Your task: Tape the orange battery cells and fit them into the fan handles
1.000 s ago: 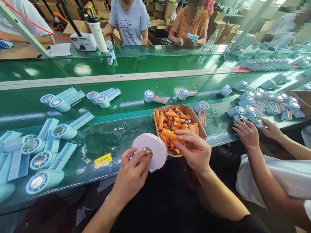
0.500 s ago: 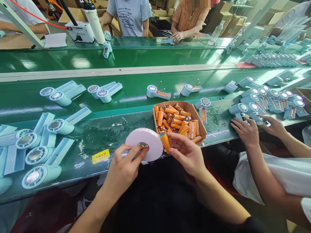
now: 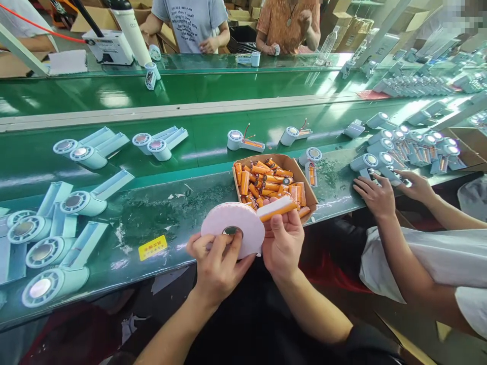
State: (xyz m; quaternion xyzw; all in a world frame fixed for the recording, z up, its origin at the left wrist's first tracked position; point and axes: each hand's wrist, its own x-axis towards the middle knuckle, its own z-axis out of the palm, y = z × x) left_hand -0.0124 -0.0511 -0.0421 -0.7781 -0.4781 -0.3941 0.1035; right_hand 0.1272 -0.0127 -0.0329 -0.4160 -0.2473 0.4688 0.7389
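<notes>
Your left hand (image 3: pixel 216 263) grips the pink tape roll (image 3: pixel 232 229) from below, fingers curled around its near rim with the thumb by the core hole. Your right hand (image 3: pixel 283 242) is closed on one orange battery cell (image 3: pixel 277 208), pinched between thumb and fingertips and lying nearly level, its left end touching the roll's edge at about 2 o'clock on the disc.

A second ago that cell was only just being lifted from the cardboard box (image 3: pixel 304 180), with the roll held apart to the left. Half a second ago it stood almost upright beside the roll. Now it is turned flat and pressed against the tape's outer wrap, and both hands have drawn closer to your body, off the bench edge. In my judgement the cell has met the tape's free end, so the wrapping step is at its start rather than done; whether the tape has actually stuck is not clear from here.

The box of remaining cells sits at 12 o'clock from your right hand on the green bench (image 3: pixel 167 213). Fan housings (image 3: pixel 81 203) lie at 9 to 10 o'clock. A co-worker's hands (image 3: pixel 376 195) rest at 3 o'clock, well apart from yours.
</notes>
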